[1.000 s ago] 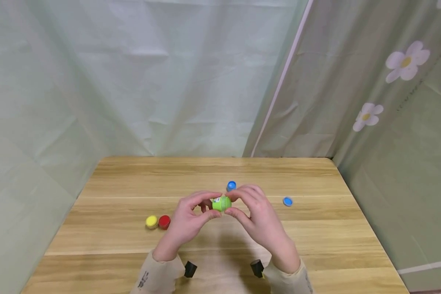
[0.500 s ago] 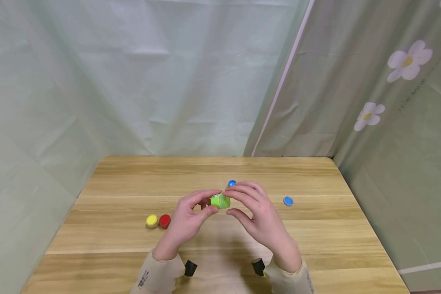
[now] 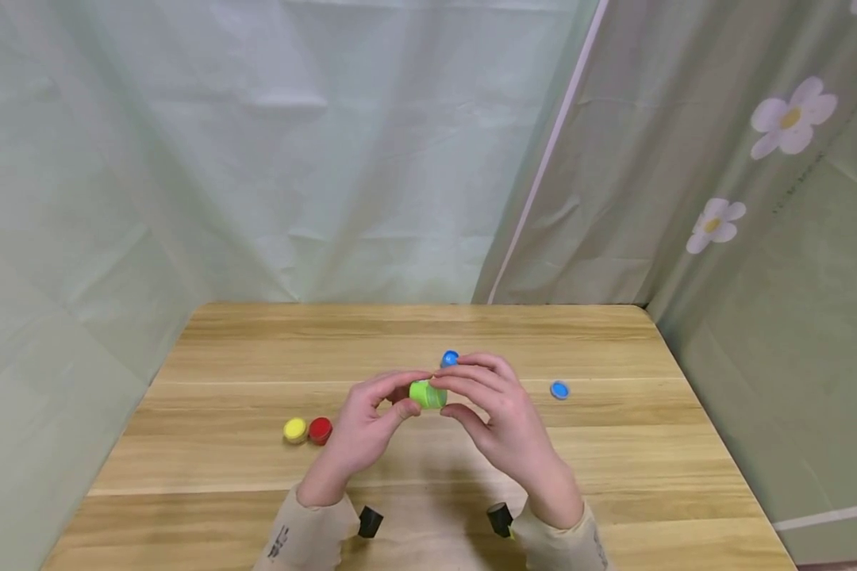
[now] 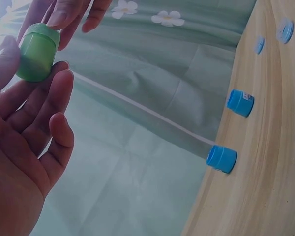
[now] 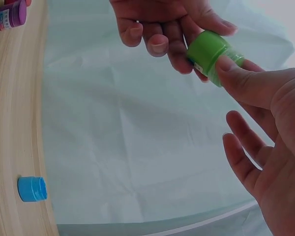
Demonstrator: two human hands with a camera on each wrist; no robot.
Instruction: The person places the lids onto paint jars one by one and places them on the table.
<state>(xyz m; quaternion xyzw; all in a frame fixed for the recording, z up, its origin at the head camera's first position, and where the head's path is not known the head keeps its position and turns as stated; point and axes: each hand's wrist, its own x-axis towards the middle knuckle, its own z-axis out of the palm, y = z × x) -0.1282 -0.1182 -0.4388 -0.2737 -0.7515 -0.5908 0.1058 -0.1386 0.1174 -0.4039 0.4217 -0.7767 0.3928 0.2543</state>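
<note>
A small green jar (image 3: 427,395) is held up in front of me between both hands, above the table. My left hand (image 3: 367,424) grips its body, thumb on the near side and fingers on the far side. On the jar's other end, my right hand (image 3: 503,420) pinches the ribbed green lid (image 4: 43,30) between thumb and fingers. The lid sits on the jar. In the right wrist view part of a label shows on the jar's green body (image 5: 206,46), and the right hand's lower fingers are spread away from it.
Beyond my hands stands a blue jar (image 3: 450,359), with a blue lid (image 3: 560,390) to the right. A yellow-topped jar (image 3: 295,431) and a red-topped jar (image 3: 320,431) sit left. Two blue jars, one here (image 4: 222,159), appear uncapped. A purple jar (image 5: 11,15) lies farther off.
Half a second ago the right thumb and fingers had loosened from the lid; now they close on it again. The jar has turned slightly, its white label less visible. The left hand keeps its hold.
</note>
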